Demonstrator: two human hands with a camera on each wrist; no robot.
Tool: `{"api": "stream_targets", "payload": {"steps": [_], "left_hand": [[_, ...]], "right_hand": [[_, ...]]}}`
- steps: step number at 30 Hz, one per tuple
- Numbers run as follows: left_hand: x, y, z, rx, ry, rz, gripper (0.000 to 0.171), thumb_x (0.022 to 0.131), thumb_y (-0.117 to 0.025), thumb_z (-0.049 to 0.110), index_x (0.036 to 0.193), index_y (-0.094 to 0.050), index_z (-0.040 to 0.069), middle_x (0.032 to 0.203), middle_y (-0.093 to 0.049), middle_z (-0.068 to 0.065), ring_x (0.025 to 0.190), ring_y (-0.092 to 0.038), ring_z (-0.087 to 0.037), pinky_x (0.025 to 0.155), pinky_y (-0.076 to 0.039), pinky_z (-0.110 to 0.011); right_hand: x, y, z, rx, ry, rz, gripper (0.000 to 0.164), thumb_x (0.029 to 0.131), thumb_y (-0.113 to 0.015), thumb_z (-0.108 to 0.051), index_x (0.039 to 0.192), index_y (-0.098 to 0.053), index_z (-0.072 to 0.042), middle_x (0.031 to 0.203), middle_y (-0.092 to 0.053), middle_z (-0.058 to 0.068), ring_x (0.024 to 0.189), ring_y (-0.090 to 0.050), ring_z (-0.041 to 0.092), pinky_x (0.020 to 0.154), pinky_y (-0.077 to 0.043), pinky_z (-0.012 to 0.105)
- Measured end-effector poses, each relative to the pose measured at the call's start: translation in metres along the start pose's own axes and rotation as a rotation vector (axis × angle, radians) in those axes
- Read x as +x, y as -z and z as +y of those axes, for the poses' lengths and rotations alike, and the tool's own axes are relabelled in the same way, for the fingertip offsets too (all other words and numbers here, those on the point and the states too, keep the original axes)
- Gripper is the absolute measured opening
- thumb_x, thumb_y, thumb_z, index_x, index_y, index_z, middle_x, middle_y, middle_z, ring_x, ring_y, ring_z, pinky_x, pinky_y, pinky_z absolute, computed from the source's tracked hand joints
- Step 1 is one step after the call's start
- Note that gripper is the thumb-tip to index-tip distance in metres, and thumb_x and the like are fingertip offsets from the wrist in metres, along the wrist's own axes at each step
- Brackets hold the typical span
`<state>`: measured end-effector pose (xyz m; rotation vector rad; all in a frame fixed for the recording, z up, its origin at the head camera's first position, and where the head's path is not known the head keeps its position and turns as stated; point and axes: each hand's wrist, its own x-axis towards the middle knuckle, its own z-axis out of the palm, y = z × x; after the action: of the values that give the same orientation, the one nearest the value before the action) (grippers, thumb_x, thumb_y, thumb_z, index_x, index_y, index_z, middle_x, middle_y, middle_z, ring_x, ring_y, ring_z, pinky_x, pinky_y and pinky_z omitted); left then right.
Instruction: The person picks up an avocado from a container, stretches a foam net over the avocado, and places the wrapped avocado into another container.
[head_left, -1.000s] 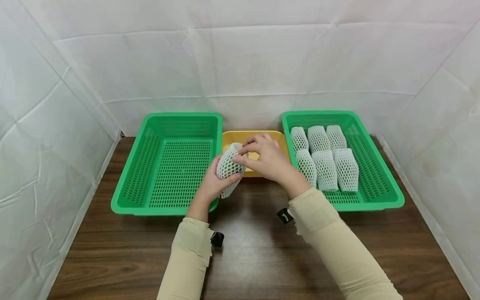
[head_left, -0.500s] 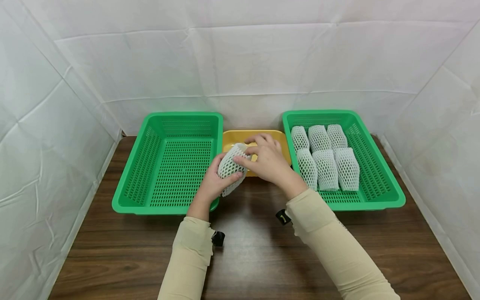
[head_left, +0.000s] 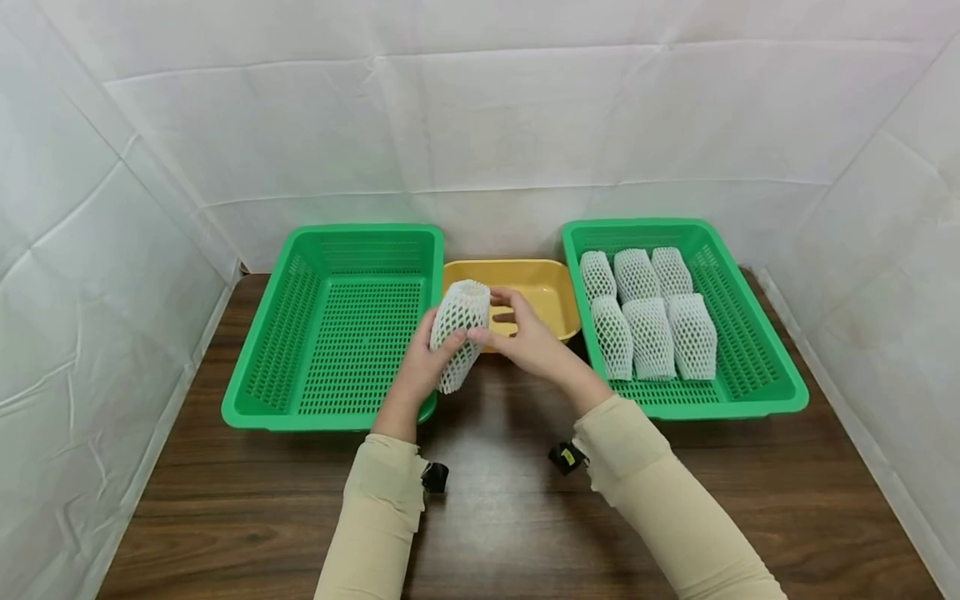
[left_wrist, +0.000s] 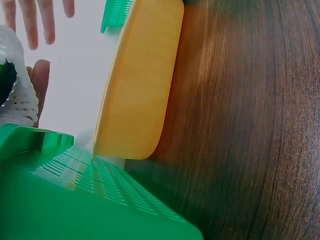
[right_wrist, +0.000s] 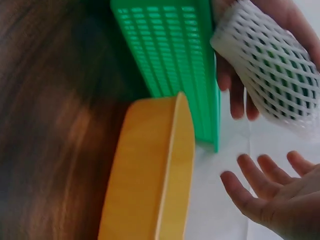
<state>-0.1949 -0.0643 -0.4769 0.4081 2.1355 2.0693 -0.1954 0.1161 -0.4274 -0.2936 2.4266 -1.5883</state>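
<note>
In the head view my left hand grips a dark green piece in a white foam net sleeve, over the right edge of the left green basket. The sleeve stands nearly upright with its open end at the top. Dark green shows through a gap in the left wrist view. My right hand is beside the sleeve, fingers spread and thumb tip close to its side. In the right wrist view the right hand's fingers are parted below the netted piece and hold nothing.
The right green basket contains several netted pieces in two rows. Between the baskets sits a yellow tray, behind my hands. All stand on a dark wooden table with white sheeting around it.
My right hand's fingers have come down from the sleeve's top to its right side. The sleeve has turned more upright, and its open end now shows.
</note>
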Motion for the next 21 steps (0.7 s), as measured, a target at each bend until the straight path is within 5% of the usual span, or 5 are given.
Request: {"api": "stream_targets", "payload": {"steps": [5, 11, 17, 21], "left_hand": [[-0.002, 0.002, 0.001, -0.020, -0.049, -0.002, 0.051, 0.097, -0.039, 0.029, 0.142, -0.031, 0.006, 0.118, -0.050, -0.025, 0.100, -0.055, -0.034, 0.083, -0.048, -0.044], [-0.003, 0.003, 0.000, -0.011, -0.049, -0.014, 0.055, 0.099, -0.032, 0.038, 0.140, -0.032, 0.002, 0.119, -0.052, -0.025, 0.102, -0.056, -0.033, 0.087, -0.046, -0.043], [-0.002, 0.002, -0.002, -0.026, -0.087, -0.032, 0.056, 0.100, -0.030, 0.039, 0.141, -0.032, 0.001, 0.129, -0.046, -0.023, 0.116, -0.048, -0.032, 0.099, -0.036, -0.045], [0.000, 0.002, -0.001, -0.060, -0.116, -0.053, 0.060, 0.100, -0.026, 0.043, 0.143, -0.029, 0.001, 0.135, -0.040, -0.023, 0.120, -0.044, -0.035, 0.095, -0.039, -0.050]], "right_hand": [[-0.002, -0.014, -0.001, 0.065, -0.045, -0.083, 0.083, 0.082, -0.071, -0.029, 0.145, -0.020, -0.010, 0.139, -0.034, 0.009, 0.121, -0.041, 0.028, 0.092, -0.044, 0.039], [-0.002, -0.019, -0.003, 0.107, -0.018, -0.080, 0.076, 0.082, -0.072, -0.023, 0.141, -0.028, -0.009, 0.127, -0.046, 0.010, 0.115, -0.047, 0.024, 0.090, -0.045, 0.036], [0.001, -0.009, -0.006, 0.083, -0.022, -0.060, 0.078, 0.079, -0.075, -0.018, 0.140, -0.028, -0.010, 0.124, -0.047, 0.013, 0.110, -0.051, 0.026, 0.085, -0.048, 0.037], [0.001, 0.006, -0.014, 0.029, -0.025, -0.054, 0.080, 0.077, -0.075, -0.014, 0.138, -0.024, -0.006, 0.120, -0.045, 0.017, 0.104, -0.055, 0.032, 0.082, -0.050, 0.039]]}}
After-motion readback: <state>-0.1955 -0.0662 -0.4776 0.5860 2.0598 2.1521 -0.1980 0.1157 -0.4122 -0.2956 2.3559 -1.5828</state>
